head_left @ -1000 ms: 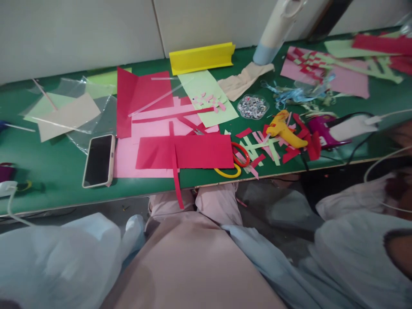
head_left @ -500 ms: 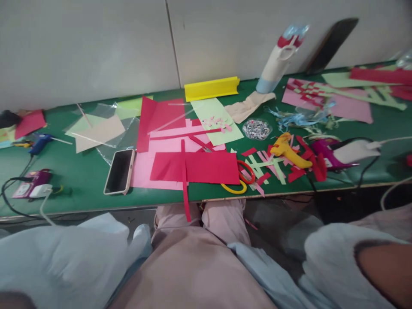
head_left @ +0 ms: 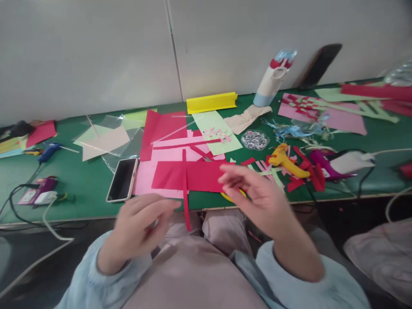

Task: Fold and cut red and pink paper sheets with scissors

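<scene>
A wide red paper piece (head_left: 206, 176) lies over pink paper (head_left: 141, 182) near the table's front edge. Across it runs a narrow red strip (head_left: 185, 180) whose lower end hangs past the edge. My left hand (head_left: 141, 225), blurred, hovers just left of the strip's hanging end, fingers bent and apart, holding nothing visible. Over the red piece's right end is my right hand (head_left: 257, 197), fingers spread and holding nothing. It partly covers scissors with a yellow handle (head_left: 229, 197). A phone (head_left: 122, 180) lies left of the pink paper.
Right of my right hand are a yellow glue gun (head_left: 289, 162), paper scraps and a purple power strip (head_left: 318, 165). A bottle (head_left: 272, 83) stands by the wall. A blue glue gun (head_left: 49, 152) and cables lie left. Folded yellow paper (head_left: 211, 103) is at the back.
Both my hands have come into view from below, over the front edge of the table. The camera view has shifted slightly; the papers lie as before.
</scene>
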`<state>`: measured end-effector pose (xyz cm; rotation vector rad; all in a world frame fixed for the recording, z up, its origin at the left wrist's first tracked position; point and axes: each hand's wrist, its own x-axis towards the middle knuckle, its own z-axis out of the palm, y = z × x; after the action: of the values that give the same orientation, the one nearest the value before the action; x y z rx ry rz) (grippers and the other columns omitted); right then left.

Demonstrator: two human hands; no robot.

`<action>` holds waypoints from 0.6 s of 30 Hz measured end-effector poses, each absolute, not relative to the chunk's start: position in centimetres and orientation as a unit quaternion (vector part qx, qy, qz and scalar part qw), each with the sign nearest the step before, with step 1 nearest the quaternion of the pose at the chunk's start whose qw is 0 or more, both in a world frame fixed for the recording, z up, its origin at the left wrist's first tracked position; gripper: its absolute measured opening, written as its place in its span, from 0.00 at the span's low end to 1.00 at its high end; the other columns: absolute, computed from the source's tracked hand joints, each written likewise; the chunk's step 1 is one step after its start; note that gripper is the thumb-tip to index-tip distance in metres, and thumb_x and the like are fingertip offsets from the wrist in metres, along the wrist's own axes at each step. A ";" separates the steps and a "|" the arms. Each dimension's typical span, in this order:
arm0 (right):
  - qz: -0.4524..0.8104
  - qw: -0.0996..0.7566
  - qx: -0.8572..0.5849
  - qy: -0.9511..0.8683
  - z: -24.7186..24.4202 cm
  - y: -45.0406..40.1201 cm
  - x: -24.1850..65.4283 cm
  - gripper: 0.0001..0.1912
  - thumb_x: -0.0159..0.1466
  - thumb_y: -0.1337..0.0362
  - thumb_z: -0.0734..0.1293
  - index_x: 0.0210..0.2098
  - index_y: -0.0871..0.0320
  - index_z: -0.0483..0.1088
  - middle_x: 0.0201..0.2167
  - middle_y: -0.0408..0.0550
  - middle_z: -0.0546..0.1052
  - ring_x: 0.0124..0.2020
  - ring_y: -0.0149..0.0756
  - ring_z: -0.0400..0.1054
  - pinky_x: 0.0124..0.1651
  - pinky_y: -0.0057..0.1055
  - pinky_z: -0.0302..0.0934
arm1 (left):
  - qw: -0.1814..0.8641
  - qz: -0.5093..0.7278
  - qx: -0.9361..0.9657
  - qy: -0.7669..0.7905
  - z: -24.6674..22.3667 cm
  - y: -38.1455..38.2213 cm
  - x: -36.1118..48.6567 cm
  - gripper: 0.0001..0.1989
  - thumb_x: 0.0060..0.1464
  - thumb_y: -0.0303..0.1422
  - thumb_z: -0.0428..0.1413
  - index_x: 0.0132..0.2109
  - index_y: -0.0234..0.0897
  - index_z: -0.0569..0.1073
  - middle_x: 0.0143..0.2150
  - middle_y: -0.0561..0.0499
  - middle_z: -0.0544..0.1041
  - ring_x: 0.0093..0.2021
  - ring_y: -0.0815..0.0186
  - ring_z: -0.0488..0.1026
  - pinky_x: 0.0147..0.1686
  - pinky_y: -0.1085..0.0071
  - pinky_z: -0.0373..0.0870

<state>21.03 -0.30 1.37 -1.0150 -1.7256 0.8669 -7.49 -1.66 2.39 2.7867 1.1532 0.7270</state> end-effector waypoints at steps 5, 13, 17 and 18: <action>0.360 0.293 -0.441 -0.768 -4.7 0.1 18.4 0.12 0.66 0.71 0.64 0.47 0.57 0.73 0.37 0.47 0.75 0.33 0.31 0.70 0.39 0.30 0.67 | 0.020 0.113 0.923 0.367 -3.9 -0.7 -6.7 0.21 0.55 0.19 0.51 0.54 0.37 0.71 0.48 0.43 0.74 0.47 0.60 0.72 0.46 0.63 0.73; 0.275 0.236 -0.394 -0.845 -7.7 -0.6 16.6 0.15 0.63 0.76 0.64 0.48 0.59 0.71 0.44 0.52 0.72 0.48 0.42 0.64 0.55 0.41 0.63 | -0.066 0.085 0.944 0.313 -6.8 -1.4 -6.4 0.10 0.61 0.24 0.52 0.46 0.39 0.75 0.48 0.45 0.77 0.52 0.59 0.71 0.53 0.57 0.65; 0.272 0.232 -0.390 -0.849 -8.3 -0.3 16.4 0.21 0.63 0.78 0.61 0.53 0.60 0.70 0.46 0.54 0.72 0.49 0.42 0.64 0.56 0.42 0.62 | -0.076 0.074 0.948 0.299 -6.9 -0.9 -6.0 0.11 0.62 0.23 0.51 0.46 0.38 0.76 0.48 0.45 0.79 0.52 0.59 0.73 0.53 0.57 0.67; 0.274 0.232 -0.391 -0.847 -8.5 -0.3 16.4 0.21 0.63 0.79 0.60 0.53 0.60 0.70 0.46 0.54 0.72 0.49 0.43 0.64 0.55 0.43 0.62 | -0.076 0.083 0.949 0.295 -7.0 -0.8 -6.0 0.11 0.62 0.23 0.51 0.45 0.37 0.77 0.47 0.45 0.79 0.51 0.59 0.74 0.52 0.57 0.68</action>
<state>16.41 -0.27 -8.49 -1.0739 -2.3281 0.7537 -6.01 -0.77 -6.97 3.1343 0.9740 0.2757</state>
